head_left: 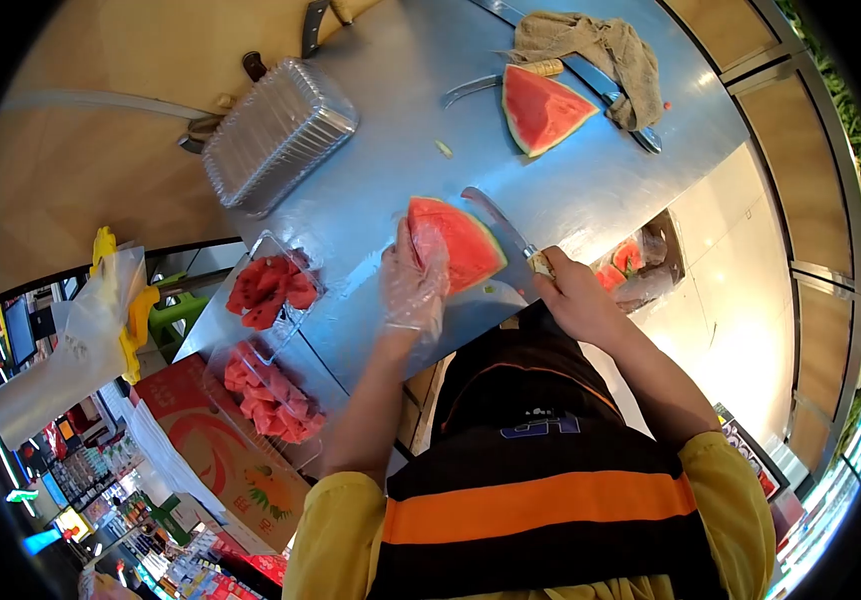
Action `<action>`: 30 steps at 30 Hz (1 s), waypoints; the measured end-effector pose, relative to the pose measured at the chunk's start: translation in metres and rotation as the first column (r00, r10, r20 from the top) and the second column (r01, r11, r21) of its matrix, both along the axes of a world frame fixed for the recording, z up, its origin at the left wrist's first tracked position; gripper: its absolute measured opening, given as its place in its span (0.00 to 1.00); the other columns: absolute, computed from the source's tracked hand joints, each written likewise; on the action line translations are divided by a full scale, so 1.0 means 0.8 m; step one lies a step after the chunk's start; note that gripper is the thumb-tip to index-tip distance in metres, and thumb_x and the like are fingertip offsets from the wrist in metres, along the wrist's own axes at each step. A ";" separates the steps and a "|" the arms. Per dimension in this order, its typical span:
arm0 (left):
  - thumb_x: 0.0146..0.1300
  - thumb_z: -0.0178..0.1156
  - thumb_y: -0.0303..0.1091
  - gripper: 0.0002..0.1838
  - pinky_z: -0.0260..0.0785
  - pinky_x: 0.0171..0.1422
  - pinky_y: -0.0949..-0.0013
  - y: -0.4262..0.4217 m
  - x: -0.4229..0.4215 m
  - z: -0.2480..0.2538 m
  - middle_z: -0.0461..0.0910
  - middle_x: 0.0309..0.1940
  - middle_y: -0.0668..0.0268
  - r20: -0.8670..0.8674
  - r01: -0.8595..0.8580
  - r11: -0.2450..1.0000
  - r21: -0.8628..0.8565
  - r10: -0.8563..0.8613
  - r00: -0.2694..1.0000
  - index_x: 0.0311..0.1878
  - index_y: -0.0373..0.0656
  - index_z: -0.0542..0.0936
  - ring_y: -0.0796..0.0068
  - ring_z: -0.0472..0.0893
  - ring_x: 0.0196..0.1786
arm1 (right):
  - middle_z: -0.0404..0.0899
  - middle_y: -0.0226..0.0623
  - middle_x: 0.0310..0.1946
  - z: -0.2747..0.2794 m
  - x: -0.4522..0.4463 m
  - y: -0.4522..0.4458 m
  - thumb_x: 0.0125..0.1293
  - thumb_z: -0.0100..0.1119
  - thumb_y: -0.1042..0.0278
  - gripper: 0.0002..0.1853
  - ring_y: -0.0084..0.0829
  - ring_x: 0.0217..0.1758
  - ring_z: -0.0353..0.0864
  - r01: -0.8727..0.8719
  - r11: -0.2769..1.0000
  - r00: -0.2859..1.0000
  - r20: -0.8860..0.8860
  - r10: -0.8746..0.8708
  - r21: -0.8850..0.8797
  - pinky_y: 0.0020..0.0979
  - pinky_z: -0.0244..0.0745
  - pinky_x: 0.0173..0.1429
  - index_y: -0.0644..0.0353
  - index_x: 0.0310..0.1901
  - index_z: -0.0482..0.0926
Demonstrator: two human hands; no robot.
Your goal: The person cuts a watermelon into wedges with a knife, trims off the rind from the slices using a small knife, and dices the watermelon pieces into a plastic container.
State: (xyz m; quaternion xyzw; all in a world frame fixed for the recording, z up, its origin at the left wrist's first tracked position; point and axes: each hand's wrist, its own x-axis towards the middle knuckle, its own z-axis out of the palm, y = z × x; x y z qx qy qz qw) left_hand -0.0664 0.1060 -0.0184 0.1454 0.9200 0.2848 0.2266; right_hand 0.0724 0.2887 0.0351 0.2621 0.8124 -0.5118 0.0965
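My left hand (pixel 415 278), in a clear plastic glove, grips the left side of a watermelon wedge (pixel 462 245) on the metal table. The wedge's red flesh faces up and its green rind runs along the lower right edge. Wrapped round the handle of a curved knife (pixel 498 222) is my bare right hand (pixel 578 298). The blade points up and left, just beside the wedge's right side; whether it touches cannot be made out. A second watermelon wedge (pixel 542 108) stands farther back on the table.
A stack of clear plastic containers (pixel 280 135) stands at the back left. Below it are two boxes of cut watermelon (pixel 272 290). A brown cloth (pixel 590 50) lies over a blue-looking long blade (pixel 590 78). A bin (pixel 665 245) with rinds sits beyond the table's right edge.
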 end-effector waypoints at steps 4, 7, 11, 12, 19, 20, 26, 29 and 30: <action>0.61 0.59 0.50 0.43 0.69 0.56 0.57 -0.005 0.015 -0.034 0.63 0.55 0.42 -0.046 -0.088 0.961 0.264 0.103 0.994 0.74 0.46 0.50 0.50 0.73 0.51 | 0.76 0.60 0.24 0.000 -0.031 -0.008 0.65 0.49 0.69 0.13 0.57 0.32 0.78 -0.136 0.989 0.991 0.008 0.135 0.050 0.46 0.71 0.37 0.71 0.44 0.67; 0.60 0.59 0.47 0.43 0.68 0.57 0.58 0.001 0.014 -0.028 0.61 0.56 0.45 0.005 -0.145 0.946 0.288 0.150 0.989 0.75 0.49 0.50 0.52 0.72 0.50 | 0.75 0.64 0.25 0.009 -0.056 -0.013 0.64 0.49 0.68 0.13 0.61 0.34 0.77 -0.206 0.975 0.978 0.046 0.202 0.080 0.52 0.71 0.41 0.74 0.39 0.66; 0.65 0.57 0.44 0.38 0.70 0.54 0.62 0.000 0.012 -0.037 0.60 0.57 0.48 0.071 -0.185 0.928 0.323 0.172 0.983 0.74 0.47 0.53 0.59 0.72 0.51 | 0.76 0.65 0.26 0.009 -0.076 -0.017 0.64 0.48 0.68 0.14 0.61 0.35 0.77 -0.256 0.960 0.965 0.088 0.247 0.112 0.52 0.72 0.42 0.75 0.39 0.66; 0.65 0.57 0.44 0.38 0.70 0.54 0.63 -0.001 0.012 -0.043 0.59 0.56 0.49 0.008 -0.151 0.924 0.351 0.158 0.987 0.74 0.48 0.53 0.60 0.72 0.50 | 0.76 0.65 0.27 0.009 -0.080 -0.018 0.64 0.48 0.68 0.14 0.61 0.36 0.77 -0.278 0.954 0.959 0.096 0.267 0.114 0.52 0.72 0.42 0.75 0.39 0.66; 0.67 0.52 0.41 0.36 0.69 0.55 0.63 0.002 0.025 -0.056 0.57 0.58 0.49 -0.226 -0.107 0.938 0.330 0.189 0.956 0.75 0.52 0.50 0.59 0.71 0.49 | 0.76 0.63 0.26 0.019 -0.062 -0.037 0.66 0.49 0.67 0.14 0.61 0.34 0.78 -0.389 0.907 0.918 0.153 0.366 0.164 0.50 0.73 0.39 0.74 0.40 0.65; 0.67 0.52 0.41 0.36 0.69 0.55 0.63 0.003 0.028 -0.055 0.57 0.58 0.49 -0.219 -0.104 0.938 0.330 0.184 0.958 0.75 0.52 0.50 0.59 0.71 0.49 | 0.76 0.63 0.26 0.018 -0.055 -0.043 0.66 0.49 0.67 0.14 0.61 0.34 0.78 -0.385 0.909 0.919 0.160 0.361 0.162 0.50 0.73 0.39 0.74 0.40 0.65; 0.65 0.55 0.41 0.38 0.63 0.62 0.57 0.004 0.032 -0.055 0.56 0.62 0.44 -0.024 -0.233 0.860 0.455 0.273 0.962 0.75 0.49 0.51 0.49 0.66 0.60 | 0.77 0.60 0.26 -0.008 -0.032 -0.084 0.65 0.50 0.67 0.16 0.58 0.33 0.79 -0.343 0.933 0.921 0.238 0.310 0.112 0.49 0.75 0.39 0.75 0.44 0.63; 0.66 0.52 0.43 0.37 0.63 0.62 0.55 0.012 0.031 -0.031 0.56 0.62 0.42 -0.075 -0.231 0.940 0.251 0.257 0.964 0.75 0.48 0.49 0.46 0.66 0.59 | 0.77 0.58 0.26 -0.063 -0.008 -0.111 0.65 0.49 0.68 0.16 0.56 0.31 0.80 -0.357 0.920 0.925 0.202 0.323 0.162 0.48 0.76 0.35 0.74 0.46 0.62; 0.67 0.51 0.44 0.37 0.62 0.64 0.55 0.013 0.032 -0.032 0.55 0.64 0.41 -0.070 -0.251 0.922 0.294 0.283 0.957 0.75 0.48 0.49 0.44 0.65 0.61 | 0.77 0.58 0.26 -0.073 -0.006 -0.117 0.65 0.49 0.68 0.17 0.56 0.31 0.80 -0.327 0.933 0.933 0.206 0.294 0.149 0.48 0.76 0.33 0.75 0.47 0.62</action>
